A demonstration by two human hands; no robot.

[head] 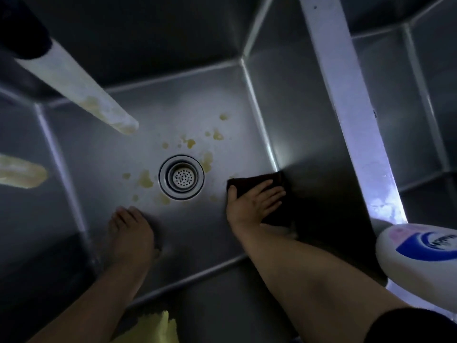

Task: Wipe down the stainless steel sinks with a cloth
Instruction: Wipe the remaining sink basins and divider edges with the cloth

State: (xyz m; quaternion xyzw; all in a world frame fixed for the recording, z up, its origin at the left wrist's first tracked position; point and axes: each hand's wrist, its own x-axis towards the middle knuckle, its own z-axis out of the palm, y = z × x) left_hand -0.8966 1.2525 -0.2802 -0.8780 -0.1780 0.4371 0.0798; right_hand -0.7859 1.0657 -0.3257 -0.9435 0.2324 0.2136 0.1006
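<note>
I look straight down into a stainless steel sink (pixel 173 100) with a round strainer drain (pixel 181 177) in its floor. Yellowish stains (pixel 146 179) are scattered around the drain. My right hand (pixel 252 203) presses flat with straight fingers on a dark cloth (pixel 249 183) on the sink floor, right of the drain near the right wall. My left hand (pixel 131 231) rests on the sink floor below and left of the drain, fingers together, holding nothing.
A white faucet spout (pixel 81 87) smeared yellow reaches in from the upper left. A steel divider (pixel 351 107) separates a second basin (pixel 420 95) on the right. A white bottle (pixel 418 246) stands at the right rim. Something yellow (pixel 153 328) lies at the bottom edge.
</note>
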